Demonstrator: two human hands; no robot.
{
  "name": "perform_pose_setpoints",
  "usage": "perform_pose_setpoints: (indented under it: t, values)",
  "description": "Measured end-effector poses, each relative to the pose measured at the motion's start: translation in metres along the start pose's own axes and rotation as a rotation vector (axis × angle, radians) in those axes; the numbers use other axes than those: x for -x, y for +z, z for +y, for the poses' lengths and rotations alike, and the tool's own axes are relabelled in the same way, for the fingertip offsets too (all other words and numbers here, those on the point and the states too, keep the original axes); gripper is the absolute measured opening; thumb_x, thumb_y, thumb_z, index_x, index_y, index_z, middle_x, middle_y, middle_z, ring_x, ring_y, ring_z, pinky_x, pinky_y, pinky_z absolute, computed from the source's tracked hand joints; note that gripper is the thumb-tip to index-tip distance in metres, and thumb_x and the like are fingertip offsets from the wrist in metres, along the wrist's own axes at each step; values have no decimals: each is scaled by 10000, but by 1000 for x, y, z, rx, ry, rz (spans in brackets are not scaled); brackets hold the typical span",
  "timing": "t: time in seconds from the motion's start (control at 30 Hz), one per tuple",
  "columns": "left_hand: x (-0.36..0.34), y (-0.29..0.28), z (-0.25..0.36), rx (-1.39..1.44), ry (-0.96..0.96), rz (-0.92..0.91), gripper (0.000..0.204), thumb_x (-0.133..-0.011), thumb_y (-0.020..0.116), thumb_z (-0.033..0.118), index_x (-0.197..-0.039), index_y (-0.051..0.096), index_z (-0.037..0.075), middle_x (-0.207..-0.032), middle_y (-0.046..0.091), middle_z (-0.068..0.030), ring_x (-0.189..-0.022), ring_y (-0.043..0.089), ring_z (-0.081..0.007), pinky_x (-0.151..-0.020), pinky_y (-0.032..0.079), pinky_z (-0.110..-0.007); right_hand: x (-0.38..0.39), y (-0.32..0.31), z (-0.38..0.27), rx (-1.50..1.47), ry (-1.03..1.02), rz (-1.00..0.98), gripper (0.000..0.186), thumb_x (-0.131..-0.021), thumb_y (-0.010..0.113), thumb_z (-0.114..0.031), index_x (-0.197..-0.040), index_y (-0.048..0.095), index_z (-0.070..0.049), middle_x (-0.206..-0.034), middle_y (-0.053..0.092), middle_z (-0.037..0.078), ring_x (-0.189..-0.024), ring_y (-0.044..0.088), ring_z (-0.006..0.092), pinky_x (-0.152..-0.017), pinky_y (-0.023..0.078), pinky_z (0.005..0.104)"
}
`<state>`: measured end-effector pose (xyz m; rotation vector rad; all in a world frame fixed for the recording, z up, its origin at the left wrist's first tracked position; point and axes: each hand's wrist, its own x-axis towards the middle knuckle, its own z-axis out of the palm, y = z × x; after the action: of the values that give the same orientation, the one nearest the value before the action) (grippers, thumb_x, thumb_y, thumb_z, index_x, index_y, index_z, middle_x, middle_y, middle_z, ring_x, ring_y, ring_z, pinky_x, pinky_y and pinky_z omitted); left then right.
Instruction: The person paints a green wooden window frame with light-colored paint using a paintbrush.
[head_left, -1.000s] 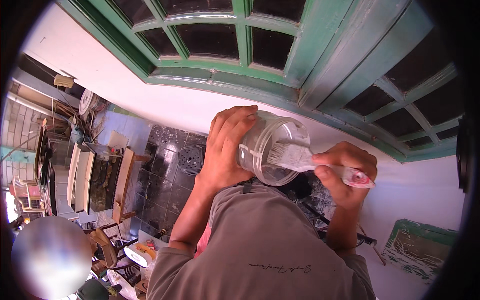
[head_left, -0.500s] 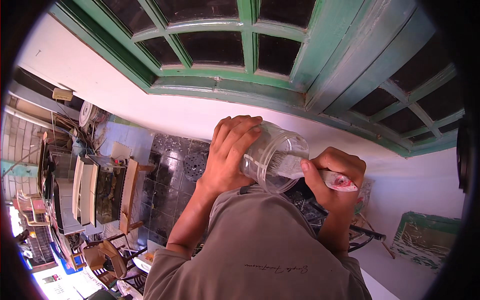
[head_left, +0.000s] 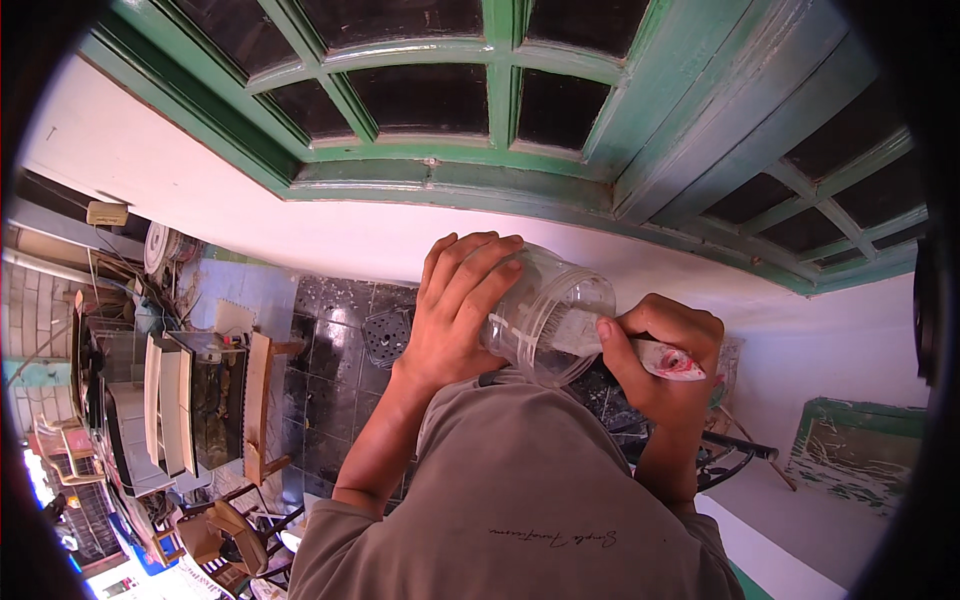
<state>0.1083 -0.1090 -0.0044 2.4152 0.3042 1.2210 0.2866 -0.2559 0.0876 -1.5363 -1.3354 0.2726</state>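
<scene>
A clear jar (head_left: 525, 325) lies tilted on its side in front of my chest, its open mouth turned to the right. My left hand (head_left: 455, 310) is wrapped round the jar's left end. In my right hand (head_left: 665, 350) is a paintbrush (head_left: 670, 361) with a whitish, red-stained handle, its thumb pressed along the near part. The brush's pale, wide head and bristles reach through the mouth into the jar. White smears mark the glass around the rim.
Ahead is a green-framed window (head_left: 430, 150) set in a pale wall (head_left: 350, 230). Dark floor tiles (head_left: 330, 380) carry a black perforated crate-like item (head_left: 387, 336). To the left stand a glass tank (head_left: 217, 400), a wooden bench (head_left: 258, 405) and a chair (head_left: 215, 530).
The brush and my right hand have shifted slightly left, the bristles a little deeper in the jar. My left hand keeps its hold. The surroundings have shifted slightly in view.
</scene>
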Motion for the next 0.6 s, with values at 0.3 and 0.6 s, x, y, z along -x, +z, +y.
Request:
perform_pose_setpoints:
  t: [0.3, 0.6]
  values:
    - [0, -1, -4, -28, 46, 40, 889, -545, 907, 174, -1351, 537, 102, -1437, 600, -137, -1290, 572, -402, -1081, 404, -628, 1, 3, -3, 7, 18, 3, 179, -787, 798, 42, -708, 643, 0, -620, 614, 80, -506, 568, 173, -513, 413, 293]
    - [1, -4, -9, 1, 31, 61, 900, -524, 908, 166, -1339, 536, 76, -1437, 589, -162, -1271, 576, -413, -1069, 413, -624, 3, 4, -10, 27, 15, -15, 120, -792, 804, 24, -753, 694, -1, -661, 669, 88, -541, 619, 174, -537, 446, 282]
